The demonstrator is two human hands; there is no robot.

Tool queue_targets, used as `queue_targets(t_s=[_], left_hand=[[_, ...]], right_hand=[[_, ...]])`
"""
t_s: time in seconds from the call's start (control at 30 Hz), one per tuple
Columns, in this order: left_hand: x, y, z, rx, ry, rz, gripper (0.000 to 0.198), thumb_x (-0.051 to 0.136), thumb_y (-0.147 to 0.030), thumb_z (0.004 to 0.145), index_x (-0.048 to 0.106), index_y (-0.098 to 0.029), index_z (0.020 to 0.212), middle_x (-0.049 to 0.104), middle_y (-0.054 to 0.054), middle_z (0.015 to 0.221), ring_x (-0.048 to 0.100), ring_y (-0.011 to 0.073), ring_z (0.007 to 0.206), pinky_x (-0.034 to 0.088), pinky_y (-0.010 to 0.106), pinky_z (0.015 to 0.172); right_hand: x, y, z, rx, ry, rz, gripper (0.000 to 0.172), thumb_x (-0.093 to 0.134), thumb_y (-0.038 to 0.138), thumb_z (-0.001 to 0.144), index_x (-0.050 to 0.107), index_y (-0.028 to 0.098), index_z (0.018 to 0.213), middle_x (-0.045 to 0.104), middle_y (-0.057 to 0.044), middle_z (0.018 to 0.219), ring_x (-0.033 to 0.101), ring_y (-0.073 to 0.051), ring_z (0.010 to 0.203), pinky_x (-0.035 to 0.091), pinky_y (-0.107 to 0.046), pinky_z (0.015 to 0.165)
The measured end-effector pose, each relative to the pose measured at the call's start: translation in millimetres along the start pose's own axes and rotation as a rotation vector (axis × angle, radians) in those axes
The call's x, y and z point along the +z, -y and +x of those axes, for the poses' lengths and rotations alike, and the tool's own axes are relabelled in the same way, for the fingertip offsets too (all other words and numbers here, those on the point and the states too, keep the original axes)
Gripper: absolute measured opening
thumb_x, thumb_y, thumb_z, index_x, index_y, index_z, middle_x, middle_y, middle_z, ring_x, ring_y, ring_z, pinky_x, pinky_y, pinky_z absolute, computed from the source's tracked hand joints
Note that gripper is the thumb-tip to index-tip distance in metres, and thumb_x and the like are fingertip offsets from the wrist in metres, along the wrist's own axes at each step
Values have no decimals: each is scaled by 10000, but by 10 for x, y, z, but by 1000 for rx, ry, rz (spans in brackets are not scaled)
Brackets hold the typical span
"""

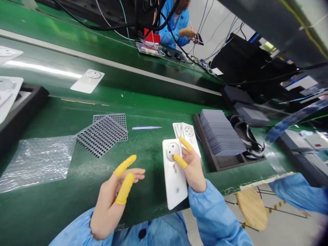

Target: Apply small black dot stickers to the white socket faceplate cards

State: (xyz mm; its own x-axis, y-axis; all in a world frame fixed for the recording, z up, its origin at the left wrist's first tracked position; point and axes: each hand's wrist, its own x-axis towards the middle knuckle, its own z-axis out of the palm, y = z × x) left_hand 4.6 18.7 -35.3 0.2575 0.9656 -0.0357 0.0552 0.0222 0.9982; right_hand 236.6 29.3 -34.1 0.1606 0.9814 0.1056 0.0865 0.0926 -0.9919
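Observation:
My right hand (195,171) grips a white socket panel (176,191) by its right edge, thumb on the round socket face. Yellow finger cots cover the thumb and forefinger of both hands. My left hand (106,201) is held over the bench to the left of that panel, fingers apart and nothing in them. Just behind my right hand, more white panels (194,141) lie on the green bench, partly hidden. Purple tweezers (146,128) rest beyond my hands. Two overlapping clear sheets of small black dots (102,135) lie to their left.
Bubble wrap (41,159) covers the left of the bench. On the right stands a black tray (216,168) with grey cards (220,133) and black straps. Another white panel (88,82) lies on the strip behind. Across the bench, a person in blue (170,32) handles a dark device.

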Motion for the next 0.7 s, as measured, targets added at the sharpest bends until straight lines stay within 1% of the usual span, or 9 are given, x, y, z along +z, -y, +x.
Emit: queue_targets(t_s=[0.07,0.17,0.27,0.33,0.4,0.47,0.53,0.6,0.7], left_hand=[[-63,61,-10,-10,-25,40,260,462,-295,924,567,-197,1140,722,76,1047,706,201,907,581,323,821],[-185,158,-11,-17,-81,134,282,526,-283,881,562,-198,1147,733,70,1012,708,200,900,569,342,861],[-333,207,22,-23,-167,212,287,546,-287,841,584,-167,1099,744,90,975,716,217,887,561,377,881],[-442,201,62,-27,-238,261,304,549,-291,815,591,-137,1074,745,114,968,716,236,895,561,398,881],[-555,177,106,-40,-289,315,330,555,-273,779,595,-117,1068,742,130,983,711,251,916,560,409,884],[-656,161,146,-55,-324,356,362,558,-246,749,595,-112,1083,739,131,1007,704,256,943,555,412,896],[-732,170,177,-67,-362,367,383,558,-246,742,595,-114,1101,741,122,1008,702,253,952,550,413,906],[-773,210,196,-86,-393,344,400,568,-264,744,596,-113,1113,746,115,993,704,249,945,547,415,912],[-780,286,185,-107,-399,317,385,605,-276,721,624,-117,1072,748,111,985,708,252,929,557,408,896]], right_hand=[[-258,-17,150,-7,-69,-124,653,679,335,794,378,177,1352,665,-140,1163,668,-236,1027,559,-425,881],[-663,-110,440,-68,-227,-481,678,636,418,803,364,151,1364,649,-154,1184,644,-245,1067,540,-431,906],[-1029,-265,746,-68,-264,-646,648,665,448,744,486,120,1273,647,-172,1155,616,-290,1093,482,-488,963],[-1166,-357,880,-78,-276,-712,562,689,429,712,577,122,1169,590,-197,1227,525,-343,1197,375,-563,1038],[-1169,-398,909,-115,-284,-763,514,699,390,706,605,117,1131,475,-215,1349,366,-377,1322,237,-597,1105],[-1011,-368,826,-213,-231,-846,492,681,347,741,588,120,1168,406,-210,1405,296,-368,1362,196,-589,1127],[-674,-285,677,-376,-87,-941,447,618,300,819,545,156,1236,440,-185,1380,380,-326,1322,290,-566,1102],[-177,-199,552,-545,111,-937,399,527,236,894,494,204,1290,484,-150,1348,457,-266,1273,394,-518,1054],[665,-162,575,-687,477,-902,407,504,231,916,468,155,1314,494,-173,1353,437,-254,1296,434,-472,1037]])
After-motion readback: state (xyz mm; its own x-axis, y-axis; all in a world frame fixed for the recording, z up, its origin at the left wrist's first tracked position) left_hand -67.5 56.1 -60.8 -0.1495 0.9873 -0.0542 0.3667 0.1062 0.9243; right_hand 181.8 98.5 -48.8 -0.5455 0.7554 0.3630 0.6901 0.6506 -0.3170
